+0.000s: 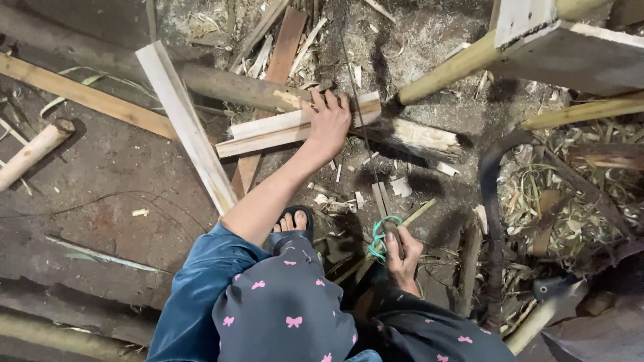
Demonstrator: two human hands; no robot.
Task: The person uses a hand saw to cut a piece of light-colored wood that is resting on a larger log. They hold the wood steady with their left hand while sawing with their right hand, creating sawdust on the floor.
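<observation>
Head view, left hand [329,121] outstretched pressing pale wood strips [282,129], right hand [402,255] gripping handle [392,234]

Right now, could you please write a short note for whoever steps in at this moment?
Left hand: flat, pressing down on a split wooden plank on the ground.
Right hand: closed on a handle wrapped in green cord; a thin blade runs up past the plank.
Done: wood chips and splinters lie around the plank.
Left: the plank looks uncut where the hand holds it.

Left hand [328,125] presses a pale wood strip [295,129]; right hand [401,255] grips a handle [392,234].
</observation>
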